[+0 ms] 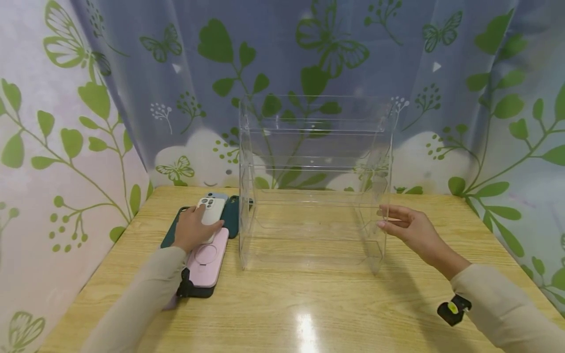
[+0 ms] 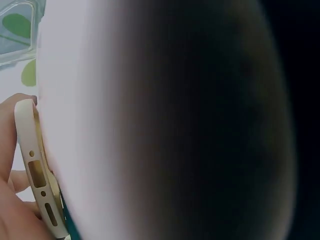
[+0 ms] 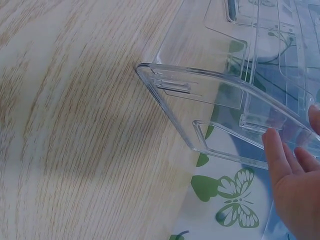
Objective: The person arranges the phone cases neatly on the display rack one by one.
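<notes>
On the left of the table, my left hand (image 1: 194,228) grips a white phone case (image 1: 213,211) lying on a pile of cases. In the left wrist view, the lower edge of that white case (image 2: 40,175), with its port cutouts, shows beside the fingers. A clear acrylic display rack (image 1: 315,240) with stepped shelves stands upright in the middle. My right hand (image 1: 419,235) holds the front edge of its right side panel, thumb and fingers on either side. In the right wrist view, the fingers (image 3: 277,155) are close against the rack's clear side panel (image 3: 225,85).
Around the left hand lie a pink phone case (image 1: 212,262) with a ring, dark green cases (image 1: 230,218), a light blue case (image 1: 219,196) and a black one (image 1: 200,292). A patterned curtain (image 1: 282,49) hangs behind the wooden table (image 1: 265,304).
</notes>
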A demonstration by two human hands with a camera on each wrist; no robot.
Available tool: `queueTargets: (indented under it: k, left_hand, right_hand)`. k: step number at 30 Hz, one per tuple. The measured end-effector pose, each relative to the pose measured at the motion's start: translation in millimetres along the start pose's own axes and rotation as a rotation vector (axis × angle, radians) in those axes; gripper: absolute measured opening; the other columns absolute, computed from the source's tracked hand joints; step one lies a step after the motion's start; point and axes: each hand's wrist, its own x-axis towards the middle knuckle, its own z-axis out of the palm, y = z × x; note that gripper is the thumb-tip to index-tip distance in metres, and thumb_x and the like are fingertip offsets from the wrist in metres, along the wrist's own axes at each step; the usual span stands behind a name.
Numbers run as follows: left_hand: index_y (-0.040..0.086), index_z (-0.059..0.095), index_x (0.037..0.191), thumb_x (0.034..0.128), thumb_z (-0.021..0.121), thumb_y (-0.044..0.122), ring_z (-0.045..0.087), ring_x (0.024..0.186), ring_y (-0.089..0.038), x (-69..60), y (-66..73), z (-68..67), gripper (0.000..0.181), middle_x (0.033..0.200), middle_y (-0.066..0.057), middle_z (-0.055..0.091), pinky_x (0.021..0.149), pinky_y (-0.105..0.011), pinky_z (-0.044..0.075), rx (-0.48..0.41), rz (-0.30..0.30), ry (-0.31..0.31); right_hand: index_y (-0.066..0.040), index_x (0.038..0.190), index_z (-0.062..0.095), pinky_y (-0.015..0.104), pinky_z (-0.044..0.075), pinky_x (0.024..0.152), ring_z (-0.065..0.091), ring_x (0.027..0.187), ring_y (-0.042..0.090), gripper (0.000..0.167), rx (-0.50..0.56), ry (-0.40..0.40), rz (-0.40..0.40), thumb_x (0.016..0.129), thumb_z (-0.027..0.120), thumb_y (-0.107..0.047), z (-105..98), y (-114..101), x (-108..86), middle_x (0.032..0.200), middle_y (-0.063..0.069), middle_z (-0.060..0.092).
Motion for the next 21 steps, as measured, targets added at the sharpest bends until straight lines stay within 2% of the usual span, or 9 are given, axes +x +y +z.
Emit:
queueTargets:
  k: [5, 9, 11, 16, 21]
  left_hand:
    - [-0.004, 0.034, 0.146, 0.0869, 0.063, 0.047, 0.033, 0.129, -0.053, 2.1, 0.0, 3.3, 0.083, 0.144, -0.034, 0.034, 0.101, -0.064, 0.031, 0.012, -0.029, -0.003]
    - [-0.005, 0.034, 0.145, 0.0873, 0.064, 0.044, 0.033, 0.128, -0.053, 1.3, 1.6, 2.2, 0.082, 0.143, -0.034, 0.035, 0.102, -0.063, 0.031, 0.014, -0.035, 0.004]
    - [-0.006, 0.035, 0.145, 0.0873, 0.064, 0.043, 0.033, 0.128, -0.054, 1.0, 2.4, 1.6, 0.08, 0.143, -0.034, 0.036, 0.102, -0.063, 0.031, 0.005, -0.031, 0.013]
    - [-0.006, 0.037, 0.144, 0.0864, 0.064, 0.04, 0.035, 0.125, -0.053, 1.1, 4.8, 2.0, 0.079, 0.14, -0.033, 0.04, 0.1, -0.062, 0.032, -0.017, -0.041, 0.032]
    - [-0.006, 0.038, 0.143, 0.0836, 0.065, 0.037, 0.04, 0.118, -0.047, 1.9, 7.3, 2.8, 0.078, 0.138, -0.03, 0.045, 0.095, -0.057, 0.033, -0.055, -0.05, 0.065]
  right_hand:
    - [-0.004, 0.145, 0.039, 0.048, 0.049, 0.092, 0.053, 0.121, 0.036, 0.064, 0.012, 0.006, 0.001, 0.094, 0.06, -0.035, 0.4, 0.6, 0.9, 0.14, 0.024, 0.046]
    - [-0.002, 0.145, 0.04, 0.035, 0.053, 0.087, 0.06, 0.112, 0.015, 0.063, 0.031, 0.009, 0.003, 0.094, 0.062, -0.033, 0.5, 1.0, 1.5, 0.14, 0.024, 0.046]
    - [-0.002, 0.145, 0.04, 0.031, 0.053, 0.086, 0.06, 0.11, 0.01, 0.064, 0.038, 0.007, 0.008, 0.094, 0.062, -0.033, 0.2, 0.7, 1.6, 0.14, 0.024, 0.045]
    - [-0.003, 0.145, 0.04, 0.032, 0.053, 0.086, 0.058, 0.116, 0.023, 0.064, 0.035, 0.003, 0.016, 0.094, 0.061, -0.034, -0.8, 0.1, 1.5, 0.142, 0.024, 0.044]
    - [-0.002, 0.145, 0.04, 0.033, 0.053, 0.087, 0.059, 0.114, 0.019, 0.064, 0.04, 0.001, 0.016, 0.094, 0.062, -0.034, -1.2, 0.4, 1.6, 0.141, 0.024, 0.044]
